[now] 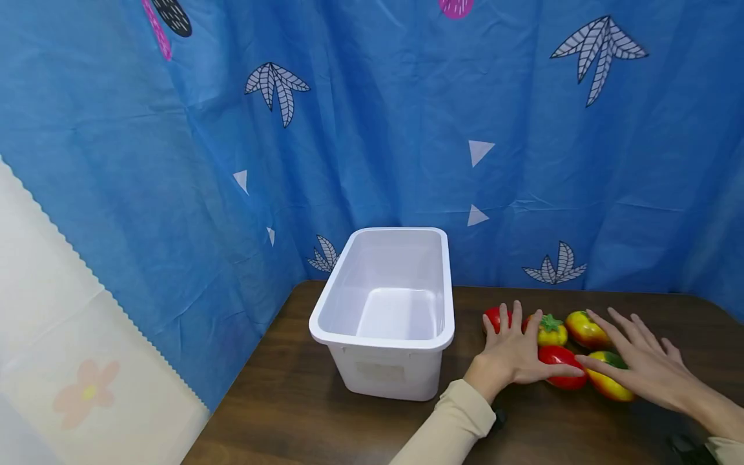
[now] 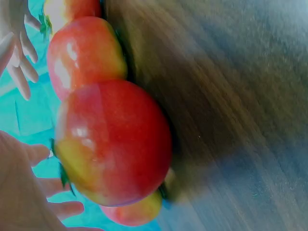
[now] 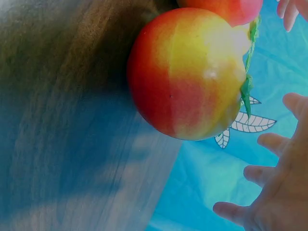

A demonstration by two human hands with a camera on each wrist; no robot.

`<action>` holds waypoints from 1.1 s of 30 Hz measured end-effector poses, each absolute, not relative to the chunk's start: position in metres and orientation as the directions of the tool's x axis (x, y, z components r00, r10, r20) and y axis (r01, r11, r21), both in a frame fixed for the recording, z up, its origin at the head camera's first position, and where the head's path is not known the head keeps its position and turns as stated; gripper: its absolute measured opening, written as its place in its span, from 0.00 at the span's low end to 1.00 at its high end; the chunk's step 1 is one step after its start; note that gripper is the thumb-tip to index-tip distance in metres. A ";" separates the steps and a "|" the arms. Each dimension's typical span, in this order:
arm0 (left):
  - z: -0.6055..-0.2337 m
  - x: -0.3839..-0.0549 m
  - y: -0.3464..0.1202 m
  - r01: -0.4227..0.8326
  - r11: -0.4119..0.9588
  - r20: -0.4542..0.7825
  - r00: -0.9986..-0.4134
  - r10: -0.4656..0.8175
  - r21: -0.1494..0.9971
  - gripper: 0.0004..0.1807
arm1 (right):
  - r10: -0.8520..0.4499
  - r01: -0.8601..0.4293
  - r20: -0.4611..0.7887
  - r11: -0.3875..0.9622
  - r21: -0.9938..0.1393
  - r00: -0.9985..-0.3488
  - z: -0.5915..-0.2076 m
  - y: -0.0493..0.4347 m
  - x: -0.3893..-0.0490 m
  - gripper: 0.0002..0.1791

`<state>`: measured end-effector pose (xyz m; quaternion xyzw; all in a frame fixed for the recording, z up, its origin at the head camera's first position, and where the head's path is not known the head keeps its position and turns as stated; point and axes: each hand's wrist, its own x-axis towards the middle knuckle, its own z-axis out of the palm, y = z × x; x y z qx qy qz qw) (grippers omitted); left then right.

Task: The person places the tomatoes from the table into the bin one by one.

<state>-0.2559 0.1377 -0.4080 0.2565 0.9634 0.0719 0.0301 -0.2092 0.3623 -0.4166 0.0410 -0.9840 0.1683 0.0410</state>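
Observation:
My left hand [image 1: 513, 354] is spread over the left part of a cluster of shiny fruit, fingers straight. Its thumb overlaps a red fruit [image 1: 559, 358]; whether they touch I cannot tell. Partly behind its fingers are another red fruit [image 1: 493, 316] and a yellow one with a green leafy top [image 1: 552, 334]. My right hand [image 1: 653, 371] hovers with fingers apart beside a red-and-yellow fruit [image 1: 584, 330] and a yellow-green one [image 1: 613, 385]. Both wrist views show round red-yellow fruit [image 2: 115, 142] [image 3: 187, 74] close to the hands, with nothing gripped.
A white plastic bin [image 1: 386, 371] stands left of the fruit, its inside bare. The dark wooden table [image 1: 314, 413] ends at a blue patterned curtain [image 1: 395, 129] behind. A pale cloth [image 1: 75, 336] hangs at the left.

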 end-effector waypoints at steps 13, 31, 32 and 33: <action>-0.378 -0.211 0.108 0.654 0.753 0.072 -0.757 0.650 0.078 0.55 | -0.067 -0.095 0.087 0.926 -0.365 -0.994 -0.427 0.353 -0.207 0.54; -0.290 -0.188 -0.097 0.672 0.673 0.611 -0.683 0.401 0.309 0.55 | -0.005 -0.111 0.317 0.941 -0.318 -0.948 -0.472 0.371 -0.194 0.66; -0.290 -0.193 -0.113 0.626 0.699 0.602 -0.719 0.346 0.346 0.55 | -0.016 -0.123 0.320 0.940 -0.319 -0.947 -0.474 0.371 -0.196 0.67; -0.291 -0.198 -0.128 0.580 0.720 0.587 -0.753 0.296 0.382 0.54 | -0.028 -0.134 0.314 0.938 -0.321 -0.949 -0.475 0.370 -0.197 0.66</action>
